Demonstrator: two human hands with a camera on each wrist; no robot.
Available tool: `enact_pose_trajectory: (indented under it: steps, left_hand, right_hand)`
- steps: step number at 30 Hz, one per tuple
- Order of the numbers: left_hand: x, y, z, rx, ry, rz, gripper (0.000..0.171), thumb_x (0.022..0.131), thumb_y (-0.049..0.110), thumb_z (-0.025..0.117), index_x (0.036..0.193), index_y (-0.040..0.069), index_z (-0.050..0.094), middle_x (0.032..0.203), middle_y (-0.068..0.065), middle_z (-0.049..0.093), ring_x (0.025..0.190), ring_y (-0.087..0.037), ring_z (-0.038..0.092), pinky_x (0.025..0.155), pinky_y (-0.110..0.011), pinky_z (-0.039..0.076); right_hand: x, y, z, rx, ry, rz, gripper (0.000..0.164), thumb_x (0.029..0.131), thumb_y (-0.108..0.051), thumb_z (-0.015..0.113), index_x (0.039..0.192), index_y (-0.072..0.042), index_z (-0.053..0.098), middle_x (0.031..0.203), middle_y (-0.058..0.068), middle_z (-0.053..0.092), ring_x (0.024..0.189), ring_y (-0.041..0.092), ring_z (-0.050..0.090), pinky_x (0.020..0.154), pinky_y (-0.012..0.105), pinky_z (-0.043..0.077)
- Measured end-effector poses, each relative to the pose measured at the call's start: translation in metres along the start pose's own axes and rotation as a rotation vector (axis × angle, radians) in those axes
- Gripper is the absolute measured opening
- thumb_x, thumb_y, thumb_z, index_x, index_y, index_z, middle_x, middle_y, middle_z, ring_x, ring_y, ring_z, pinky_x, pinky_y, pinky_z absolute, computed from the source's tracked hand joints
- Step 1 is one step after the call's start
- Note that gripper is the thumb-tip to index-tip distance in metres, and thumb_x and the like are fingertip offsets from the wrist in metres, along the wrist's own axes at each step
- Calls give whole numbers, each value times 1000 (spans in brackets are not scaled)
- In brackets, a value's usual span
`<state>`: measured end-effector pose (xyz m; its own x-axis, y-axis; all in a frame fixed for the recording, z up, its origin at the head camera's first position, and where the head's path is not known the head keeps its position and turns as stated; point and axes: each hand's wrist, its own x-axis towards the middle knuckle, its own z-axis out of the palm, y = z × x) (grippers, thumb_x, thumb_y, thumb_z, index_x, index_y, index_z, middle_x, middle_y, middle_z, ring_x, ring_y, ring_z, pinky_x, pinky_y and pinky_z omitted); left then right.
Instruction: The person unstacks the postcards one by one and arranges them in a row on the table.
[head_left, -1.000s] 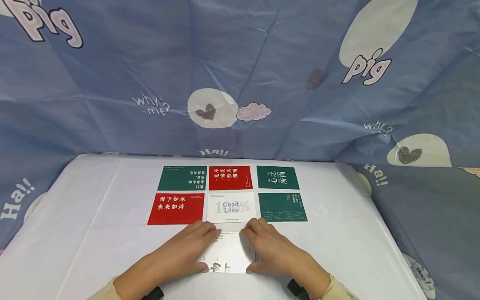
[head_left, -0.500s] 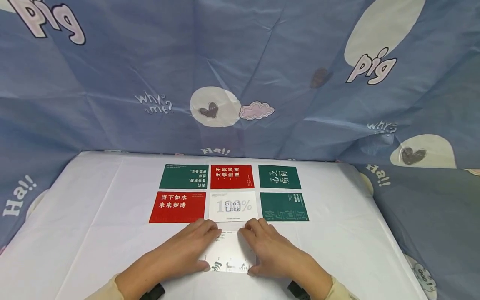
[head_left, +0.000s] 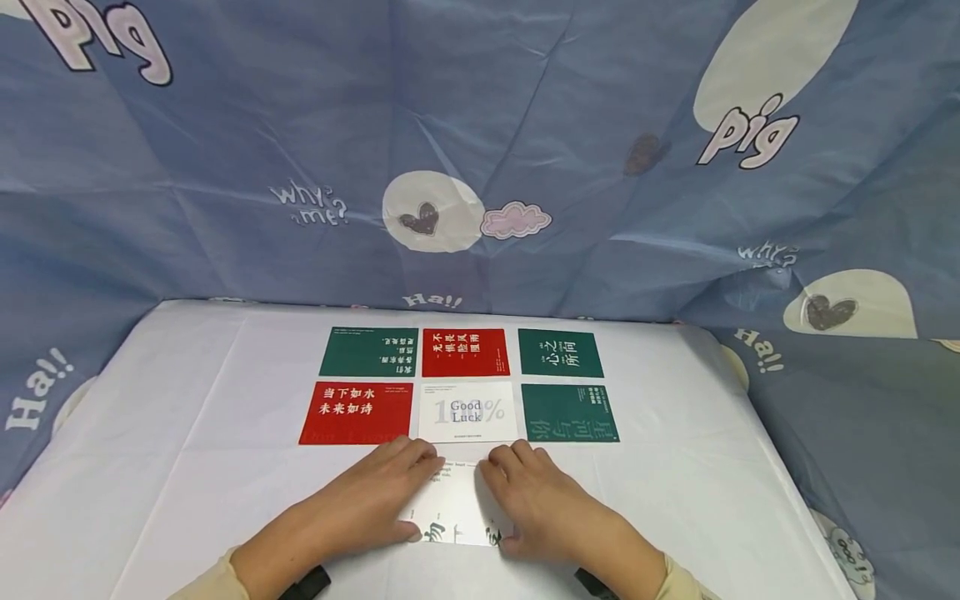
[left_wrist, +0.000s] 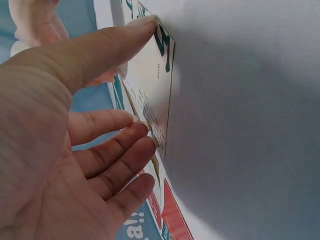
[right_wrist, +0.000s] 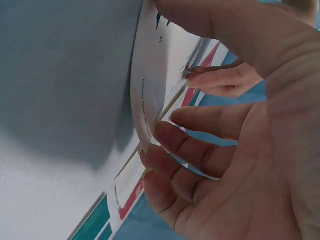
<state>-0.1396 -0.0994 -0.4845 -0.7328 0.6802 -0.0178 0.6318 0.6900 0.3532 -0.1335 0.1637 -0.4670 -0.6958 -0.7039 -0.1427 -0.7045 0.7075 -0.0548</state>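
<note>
A white postcard (head_left: 453,504) with dark green characters and small print lies on the table nearest the person, its sides partly hidden by the hands. The left hand (head_left: 378,496) holds its left side, thumb at the near edge and fingers at the far edge. On the other side the right hand (head_left: 543,504) grips the card the same way. In the right wrist view, the postcard (right_wrist: 150,85) bows up between thumb and fingers. Just beyond the fingertips lies a white "Good Luck" card (head_left: 468,425).
Two rows of cards lie beyond the hands. The front row has a red card (head_left: 356,425) at left and a green card (head_left: 573,425) at right. Behind are a green (head_left: 356,346), a red (head_left: 487,362) and another green card (head_left: 536,354). A blue printed cloth (head_left: 465,283) hangs behind the white table (head_left: 187,433).
The right side of the postcard has shifted a little, showing another character beside the right thumb. The left hand stays nearly still, and the whole view has drifted slightly.
</note>
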Motion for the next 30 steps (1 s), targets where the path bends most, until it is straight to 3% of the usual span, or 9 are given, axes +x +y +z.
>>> enact_pose_trajectory:
  steps: [14,20,25,30]
  left_hand:
    - [-2,-1,5,15,23,15,86,71,41,96,142,8,62,135,-1,57,123,-19,49,107,-41,48]
    - [-1,-1,3,46,24,21,83,73,41,95,142,8,63,136,-3,59,124,-20,51,109,-43,47]
    - [0,-2,4,38,29,23,82,71,39,96,140,8,64,135,-2,59,123,-20,51,108,-42,48]
    - [1,-3,5,12,27,18,82,70,38,96,140,9,65,134,-1,58,121,-18,50,105,-40,51]
  right_hand:
    - [-3,12,-2,124,-44,-5,82,78,-40,89,145,-7,56,142,0,55,125,18,48,114,38,43]
    - [-4,14,-1,138,-44,0,86,78,-44,90,147,-8,55,143,1,55,126,18,48,114,38,43]
    - [-2,12,2,166,-38,25,96,72,-53,94,147,-8,56,141,0,56,121,17,49,110,36,46]
    - [2,9,8,150,-22,37,90,71,-46,95,145,-8,58,134,-1,58,115,16,49,106,34,49]
